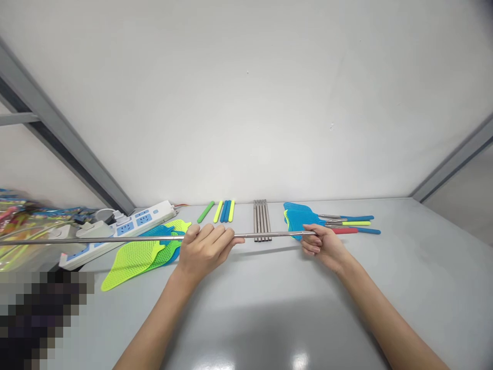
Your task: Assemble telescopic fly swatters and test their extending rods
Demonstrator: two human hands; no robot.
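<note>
A long, thin telescopic metal rod (269,235) is stretched out level above the table, running past the left edge of the view. My left hand (206,246) is wrapped around its middle. At the rod's right end, my right hand (321,244) pinches the tip between thumb and fingers. Behind the rod, several short metal rods (262,218) lie side by side. Close to my right hand are fly swatters with blue heads (302,215) and coloured handles. Left of my left hand, loose yellow-green swatter heads (133,257) overlap green and blue ones.
Several coloured handle grips (225,211) lie near the wall. A white power strip (144,221) with plugs stands at the left, beside plastic-wrapped packages (23,221). Grey metal posts frame the table (404,282) on both sides. The lower left corner is pixelated.
</note>
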